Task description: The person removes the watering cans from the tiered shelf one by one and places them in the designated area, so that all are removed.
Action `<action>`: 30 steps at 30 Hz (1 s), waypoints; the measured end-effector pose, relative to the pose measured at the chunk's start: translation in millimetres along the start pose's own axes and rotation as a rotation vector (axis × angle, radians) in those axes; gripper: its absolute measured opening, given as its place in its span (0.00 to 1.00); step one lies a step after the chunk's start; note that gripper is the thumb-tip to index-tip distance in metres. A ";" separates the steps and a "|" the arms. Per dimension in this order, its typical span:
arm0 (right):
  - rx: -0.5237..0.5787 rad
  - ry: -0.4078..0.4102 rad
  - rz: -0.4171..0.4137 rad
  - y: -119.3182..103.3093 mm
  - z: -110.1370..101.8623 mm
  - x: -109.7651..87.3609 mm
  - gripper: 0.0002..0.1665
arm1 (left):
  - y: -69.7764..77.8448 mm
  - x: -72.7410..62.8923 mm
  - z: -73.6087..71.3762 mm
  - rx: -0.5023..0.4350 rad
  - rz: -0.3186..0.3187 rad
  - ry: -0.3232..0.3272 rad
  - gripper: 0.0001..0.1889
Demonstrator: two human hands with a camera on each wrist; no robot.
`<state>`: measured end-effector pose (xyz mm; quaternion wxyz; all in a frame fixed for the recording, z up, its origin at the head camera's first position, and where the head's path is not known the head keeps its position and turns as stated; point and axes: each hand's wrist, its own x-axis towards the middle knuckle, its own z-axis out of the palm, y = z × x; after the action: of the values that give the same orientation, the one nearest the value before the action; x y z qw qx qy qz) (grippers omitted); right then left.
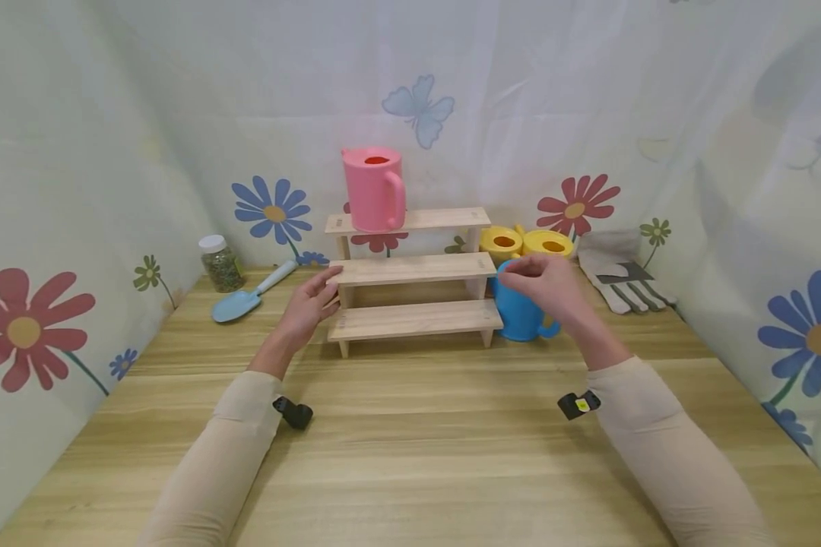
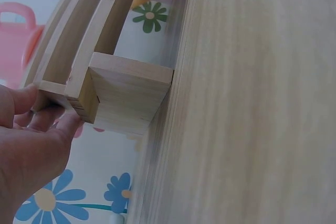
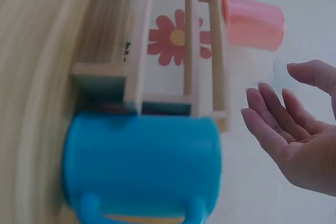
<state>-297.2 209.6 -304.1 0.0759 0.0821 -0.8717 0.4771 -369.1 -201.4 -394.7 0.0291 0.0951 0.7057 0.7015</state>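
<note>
A three-tier wooden shelf stand (image 1: 417,270) stands on the table. My left hand (image 1: 308,302) is at its left side; in the left wrist view, thumb and fingers grip the end of the middle board (image 2: 52,87). My right hand (image 1: 550,285) hovers by the stand's right end, above a blue watering can (image 1: 520,315), holding nothing. In the right wrist view its fingers (image 3: 273,111) are loosely bent and apart from the thumb. On the top board, towards the left, sits a pink watering can (image 1: 372,194), handle facing right. The lower two boards carry nothing.
Two yellow watering cans (image 1: 549,243) stand behind the blue one, partly hidden. Gardening gloves (image 1: 622,273) lie at the right back. On the left are a light-blue trowel (image 1: 238,305) and a white-lidded jar (image 1: 222,264). A flowered curtain (image 1: 451,159) hangs behind the table.
</note>
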 end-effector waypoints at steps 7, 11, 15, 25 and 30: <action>0.117 -0.016 -0.069 -37.7 15.5 24.4 0.21 | 1.0 -1.4 1.9 0.005 0.005 0.005 0.25; 0.167 -0.024 -0.118 -57.9 26.4 40.2 0.19 | 0.6 -1.6 2.4 0.003 0.007 0.003 0.25; 0.177 -0.013 -0.127 -76.0 38.7 55.9 0.18 | -0.1 -0.9 1.5 0.004 0.014 -0.004 0.25; 0.083 0.007 -0.094 -105.2 69.7 93.0 0.17 | -0.4 -0.7 2.2 -0.005 0.014 -0.010 0.25; 0.047 0.071 -0.092 -117.0 79.1 104.3 0.19 | 0.8 -2.3 2.5 -0.011 0.023 -0.008 0.25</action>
<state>-378.0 73.3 -228.5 0.1269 0.1070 -0.8522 0.4962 -366.3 -199.3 -394.2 0.0244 0.1059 0.7005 0.7053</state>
